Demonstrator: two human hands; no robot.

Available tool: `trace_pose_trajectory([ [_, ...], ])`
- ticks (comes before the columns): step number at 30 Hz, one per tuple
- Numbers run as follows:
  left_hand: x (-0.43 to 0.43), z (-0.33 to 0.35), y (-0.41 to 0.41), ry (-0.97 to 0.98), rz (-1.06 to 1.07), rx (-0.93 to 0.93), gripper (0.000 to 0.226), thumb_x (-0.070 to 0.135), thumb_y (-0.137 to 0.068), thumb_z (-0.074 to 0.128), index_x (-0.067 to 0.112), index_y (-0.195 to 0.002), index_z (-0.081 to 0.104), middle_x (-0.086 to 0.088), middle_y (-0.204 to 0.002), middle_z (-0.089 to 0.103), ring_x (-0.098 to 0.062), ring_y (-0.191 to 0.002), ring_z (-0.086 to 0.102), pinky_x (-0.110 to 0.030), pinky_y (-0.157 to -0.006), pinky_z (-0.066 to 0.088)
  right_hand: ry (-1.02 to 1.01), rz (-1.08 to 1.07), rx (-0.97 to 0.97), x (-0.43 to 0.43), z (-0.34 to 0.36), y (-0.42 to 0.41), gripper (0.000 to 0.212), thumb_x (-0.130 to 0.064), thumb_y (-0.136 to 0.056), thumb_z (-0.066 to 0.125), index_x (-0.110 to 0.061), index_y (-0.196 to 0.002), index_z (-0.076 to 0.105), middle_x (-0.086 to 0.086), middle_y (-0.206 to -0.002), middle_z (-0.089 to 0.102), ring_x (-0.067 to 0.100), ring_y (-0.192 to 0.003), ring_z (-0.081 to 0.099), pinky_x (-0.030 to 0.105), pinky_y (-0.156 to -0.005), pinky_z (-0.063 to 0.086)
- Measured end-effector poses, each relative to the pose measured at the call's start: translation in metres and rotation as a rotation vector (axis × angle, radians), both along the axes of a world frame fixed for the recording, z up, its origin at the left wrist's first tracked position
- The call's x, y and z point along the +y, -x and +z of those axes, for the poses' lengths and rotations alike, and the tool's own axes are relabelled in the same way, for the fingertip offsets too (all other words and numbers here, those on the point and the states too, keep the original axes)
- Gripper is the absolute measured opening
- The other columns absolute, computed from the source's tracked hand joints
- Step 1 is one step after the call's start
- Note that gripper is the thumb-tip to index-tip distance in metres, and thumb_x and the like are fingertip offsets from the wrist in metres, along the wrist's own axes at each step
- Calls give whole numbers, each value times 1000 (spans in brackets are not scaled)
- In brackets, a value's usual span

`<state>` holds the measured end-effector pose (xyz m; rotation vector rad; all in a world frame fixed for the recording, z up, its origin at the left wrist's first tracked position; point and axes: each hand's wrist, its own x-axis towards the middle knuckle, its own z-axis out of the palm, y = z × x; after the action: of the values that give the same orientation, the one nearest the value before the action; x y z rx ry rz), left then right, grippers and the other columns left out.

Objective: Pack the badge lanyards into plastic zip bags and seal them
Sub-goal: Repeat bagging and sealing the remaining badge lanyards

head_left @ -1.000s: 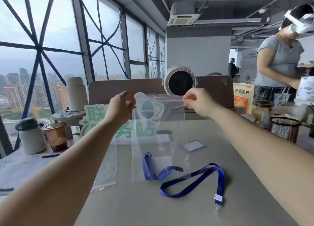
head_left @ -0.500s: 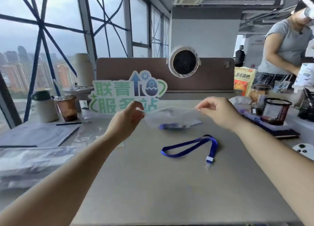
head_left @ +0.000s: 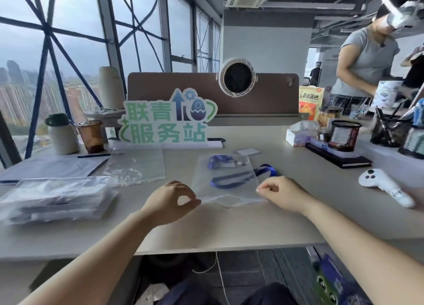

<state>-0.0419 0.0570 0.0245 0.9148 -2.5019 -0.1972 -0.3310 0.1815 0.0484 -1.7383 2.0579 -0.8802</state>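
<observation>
A clear plastic zip bag (head_left: 226,191) lies flat on the grey table, its mouth edge toward me. My left hand (head_left: 171,201) pinches the bag's near left corner. My right hand (head_left: 281,193) pinches the near right corner. A blue lanyard (head_left: 221,161) sits bunched at the bag's far end. A second blue lanyard (head_left: 266,169) lies on the table, its loop seen through the bag and its end sticking out to the right.
Spare clear bags (head_left: 137,167) and a stack of packed bags (head_left: 55,199) lie to the left. A green-lettered sign (head_left: 165,121) stands behind. A white controller (head_left: 385,185) and mesh pen cups (head_left: 344,135) sit to the right. A person (head_left: 367,61) stands at far right.
Both hands brought the bag down from in front of me and toward the near edge, laying it flat over part of the loose lanyard. The camera tilted downward.
</observation>
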Motion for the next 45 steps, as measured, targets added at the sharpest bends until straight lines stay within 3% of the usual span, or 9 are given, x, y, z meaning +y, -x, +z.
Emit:
trace_pose_trajectory([
  [7, -4, -8, 42, -123, -62, -606, 51, 44, -101, 16, 31, -150, 10, 12, -158, 3, -16, -146, 0, -48, -118, 1, -492, 145, 534, -32, -19, -19, 66, -60, -94, 8, -28, -150, -5, -11, -157, -11, 13, -143, -18, 41, -117, -12],
  [11, -21, 18, 54, -64, 7, -316, 48, 51, -99, 18, 36, -139, 39, 13, -152, 30, -13, -140, 25, -35, -114, 18, -346, 72, 494, -54, -2, -11, 59, -52, -98, 11, -28, -150, -3, -13, -157, -14, 11, -143, -18, 44, -116, -14],
  [16, -41, -5, 78, -110, 1, -546, 60, 54, -97, 16, 31, -150, 1, 8, -158, -9, -17, -146, -8, -43, -117, -4, -460, 128, 583, -85, -22, -12, 65, -55, -97, 10, -22, -150, -9, -6, -157, -17, 13, -144, -17, 39, -117, -12],
  [21, -68, 16, 97, -100, 34, -439, 55, 59, -93, 29, 33, -141, 36, 7, -152, 31, -21, -141, 25, -44, -113, 15, -369, 111, 440, -110, 3, 9, 60, -46, -100, 25, -20, -151, 8, -4, -159, -4, 20, -147, -5, 39, -119, 2],
  [25, -84, 7, 115, -88, 43, -480, 62, 57, -96, 21, 30, -150, 7, 7, -159, -6, -15, -146, -8, -43, -118, -3, -419, 109, 492, -134, -15, 15, 68, -55, -97, 16, -20, -150, -6, -6, -157, -16, 15, -145, -13, 36, -117, -4],
  [32, -131, 9, 132, 30, 81, -241, 60, 58, -95, 18, 33, -149, 10, 8, -159, 0, -15, -146, -3, -36, -117, -1, -217, 88, 465, -177, -3, 44, 67, -59, -95, 12, -25, -150, -7, -7, -157, -15, 12, -144, -16, 33, -116, -8],
  [35, -147, -4, 141, -98, 71, -468, 63, 58, -95, 15, 31, -150, -1, 7, -158, -10, -15, -145, -14, -39, -117, -6, -385, 138, 505, -195, -21, 44, 70, -62, -93, 12, -26, -149, -11, -9, -155, -21, 13, -144, -18, 36, -117, -9],
  [40, -167, 8, 156, 22, 96, -352, 55, 59, -95, 19, 35, -142, 35, 9, -154, 27, -19, -141, 24, -39, -112, 19, -306, 113, 505, -222, -15, 51, 64, -57, -96, 15, -25, -151, 3, -7, -159, -8, 15, -146, -10, 42, -118, -5],
  [45, -183, -16, 163, -136, 60, -509, 59, 57, -96, 13, 35, -149, 0, 10, -158, -7, -15, -146, -9, -41, -118, -3, -402, 161, 522, -228, -28, 39, 62, -56, -96, 14, -32, -150, -4, -13, -157, -13, 14, -144, -17, 41, -116, -6],
])
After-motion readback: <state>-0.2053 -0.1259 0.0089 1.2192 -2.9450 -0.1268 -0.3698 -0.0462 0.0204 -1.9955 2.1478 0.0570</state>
